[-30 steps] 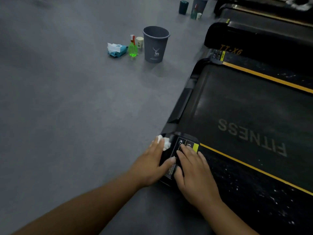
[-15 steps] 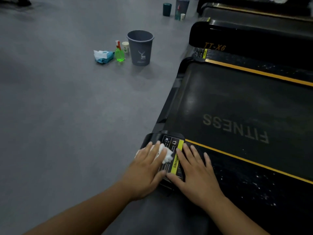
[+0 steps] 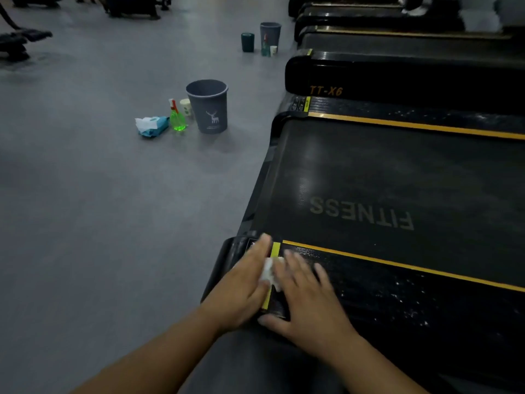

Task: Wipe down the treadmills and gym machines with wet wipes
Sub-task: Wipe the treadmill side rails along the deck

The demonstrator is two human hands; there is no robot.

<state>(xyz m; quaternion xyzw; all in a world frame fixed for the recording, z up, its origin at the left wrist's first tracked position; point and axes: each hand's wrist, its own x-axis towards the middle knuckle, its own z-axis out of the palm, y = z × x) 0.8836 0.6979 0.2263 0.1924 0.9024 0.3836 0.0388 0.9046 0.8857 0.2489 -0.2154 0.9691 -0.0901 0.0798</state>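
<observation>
A black treadmill (image 3: 383, 177) with yellow stripes and the word FITNESS on its belt fills the right side. My left hand (image 3: 244, 282) lies flat on its near rear corner and presses a crumpled white wet wipe (image 3: 268, 271) onto the warning label there. Only part of the wipe shows between the hands. My right hand (image 3: 306, 297) rests flat on the side rail just right of the wipe, fingers spread. White specks dot the rail to the right of my right hand.
On the grey floor to the left stand a grey bin with a deer print (image 3: 208, 106), a green spray bottle (image 3: 177, 116), a paper cup (image 3: 186, 106) and a blue wet-wipe pack (image 3: 152, 125). Further back stand another bin (image 3: 270, 34) and a dark canister (image 3: 247, 42). More treadmills (image 3: 397, 75) line up behind.
My left hand has slid the wipe rightward across the corner label toward my right hand. The view has shifted, so the floor items now sit lower and further left.
</observation>
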